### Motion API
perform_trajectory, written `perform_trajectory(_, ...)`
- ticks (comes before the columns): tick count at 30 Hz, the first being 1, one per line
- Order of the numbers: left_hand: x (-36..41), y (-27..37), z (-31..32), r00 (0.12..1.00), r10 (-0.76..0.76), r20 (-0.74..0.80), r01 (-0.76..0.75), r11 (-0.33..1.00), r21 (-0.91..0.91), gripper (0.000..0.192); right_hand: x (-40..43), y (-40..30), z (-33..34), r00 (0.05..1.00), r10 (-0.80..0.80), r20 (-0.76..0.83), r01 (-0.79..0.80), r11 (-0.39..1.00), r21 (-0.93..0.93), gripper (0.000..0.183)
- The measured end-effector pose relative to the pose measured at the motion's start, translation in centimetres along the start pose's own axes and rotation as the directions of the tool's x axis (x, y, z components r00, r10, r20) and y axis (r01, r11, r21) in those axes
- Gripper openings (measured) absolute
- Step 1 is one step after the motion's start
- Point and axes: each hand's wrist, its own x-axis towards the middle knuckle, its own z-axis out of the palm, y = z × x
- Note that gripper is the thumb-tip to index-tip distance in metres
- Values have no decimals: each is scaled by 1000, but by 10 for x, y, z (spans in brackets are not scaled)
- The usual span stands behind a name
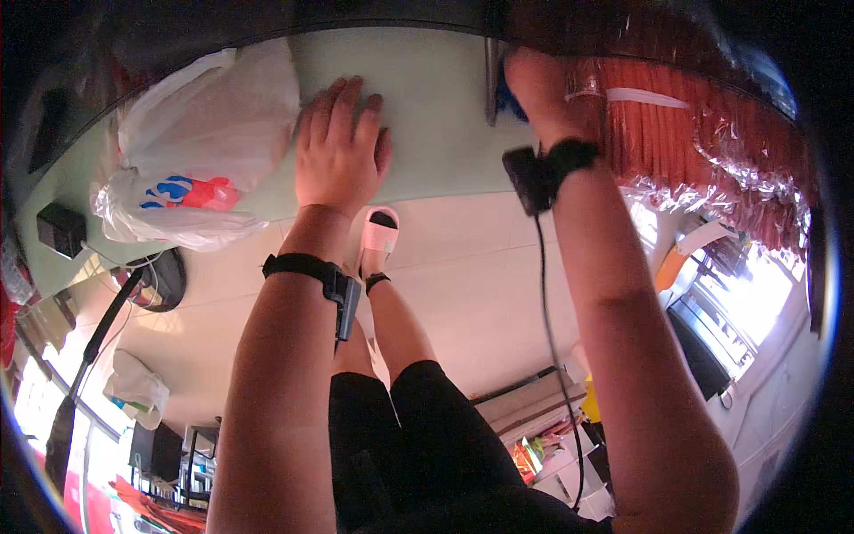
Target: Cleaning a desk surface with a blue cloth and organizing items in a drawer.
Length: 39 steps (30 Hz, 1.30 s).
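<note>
My left hand lies palm down on the pale green table top, its fingers slightly spread and nothing in them. Just left of it stands a white plastic bag with a red and blue print. On the right, my right hand reaches to the far part of the table; its fingers are lost in the dark upper rim, so a grip cannot be made out. Beside that hand are a narrow dark bar and a small blue thing. Red pleated material in clear plastic lies right of my right wrist.
A small black box with a white cable sits at the table's left edge. Black straps with devices circle both wrists; a black cable hangs from the right one. Below are the tiled floor and a foot in a pink slipper.
</note>
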Motion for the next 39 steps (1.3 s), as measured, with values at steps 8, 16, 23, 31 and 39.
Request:
perform_trajectory(8,0,-9,-1,999,28,-24,-28,1000,9,41,-144,-24,-10,999,-15,-50,8,990,-138,37)
perform_trajectory(16,8,-4,10,999,41,-36,-43,998,-36,38,-198,-156,3,1000,20,24,-27,934,357,26)
perform_trajectory(23,4,-4,5,999,31,18,-29,996,-85,36,-220,-61,-16,990,120,-75,-113,989,95,26)
perform_trajectory(31,-4,-8,3,999,40,23,-40,999,5,35,-223,-84,-32,944,327,49,-330,942,56,36)
perform_trajectory(39,1,-11,0,997,70,16,-70,997,40,34,-140,-53,-16,968,218,-127,-207,974,92,33)
